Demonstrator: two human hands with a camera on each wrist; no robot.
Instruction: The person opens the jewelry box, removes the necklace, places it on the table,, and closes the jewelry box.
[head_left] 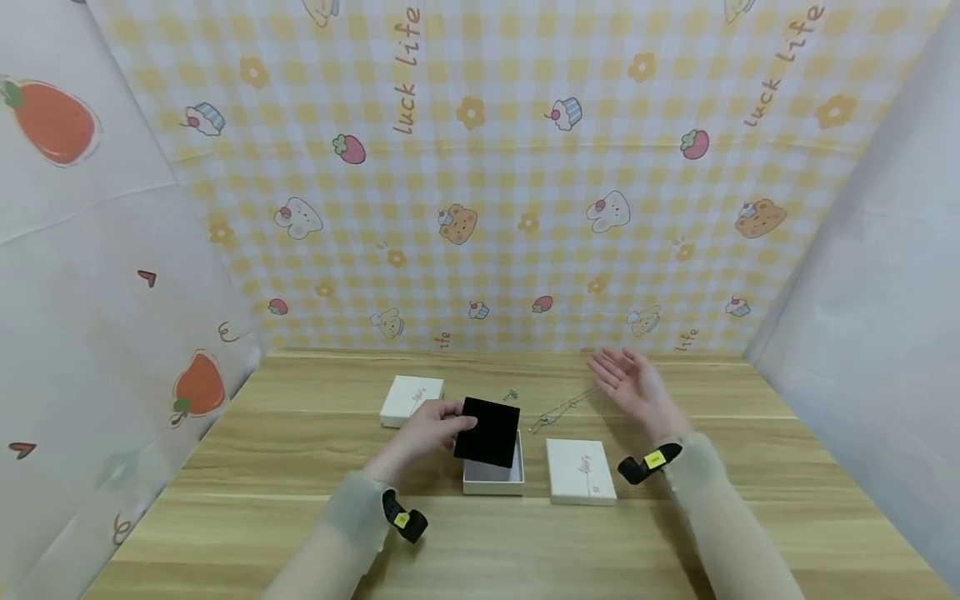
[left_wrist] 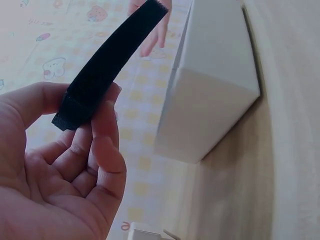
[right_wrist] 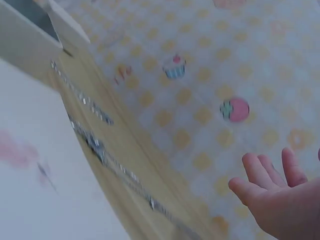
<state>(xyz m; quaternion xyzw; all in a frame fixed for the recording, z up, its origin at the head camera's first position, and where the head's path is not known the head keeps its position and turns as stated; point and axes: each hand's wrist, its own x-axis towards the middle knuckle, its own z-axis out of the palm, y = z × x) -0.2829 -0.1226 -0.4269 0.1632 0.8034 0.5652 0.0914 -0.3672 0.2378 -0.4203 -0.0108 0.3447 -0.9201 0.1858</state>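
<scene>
My left hand pinches a square black foam pad at its left edge, thumb on one side and fingers behind. The pad is tilted above an open white box and hides part of its inside. In the left wrist view the pad shows edge-on. My right hand is raised at the back right with its fingers extended and nothing in it. Below and left of it a silver necklace lies stretched out on the table.
A white lid with a pink print lies right of the open box. Another white box stands back left, partly behind my left hand. A small silver piece of jewelry lies behind the pad. Patterned cloth rises behind the table.
</scene>
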